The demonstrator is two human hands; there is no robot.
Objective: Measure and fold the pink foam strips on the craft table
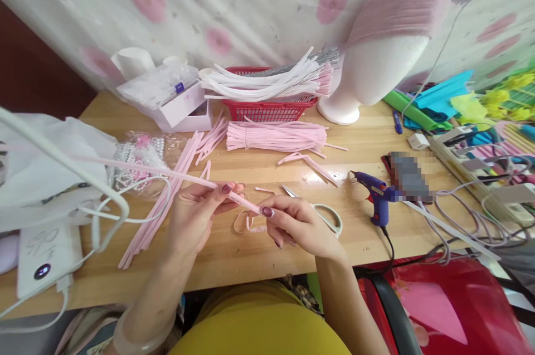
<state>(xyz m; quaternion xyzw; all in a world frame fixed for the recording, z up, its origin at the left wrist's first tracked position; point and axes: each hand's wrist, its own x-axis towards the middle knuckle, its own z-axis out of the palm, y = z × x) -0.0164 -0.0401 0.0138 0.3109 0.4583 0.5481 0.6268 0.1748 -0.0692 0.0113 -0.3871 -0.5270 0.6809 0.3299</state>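
One tabletop, both forearms angled inward over its near edge. Left hand and right hand near each other, thumbs uppermost. Each grip pinched on the pink strip, held up, extending left past left wrist.

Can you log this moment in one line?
left hand: pinching pink strip | right hand: pinching same strip | scissors: partly behind right hand | glue gun: right of scissors

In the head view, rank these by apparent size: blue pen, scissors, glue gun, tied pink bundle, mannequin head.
1. Mannequin head
2. Tied pink bundle
3. Glue gun
4. Blue pen
Scissors: partly hidden behind the right hand, so not ranked.
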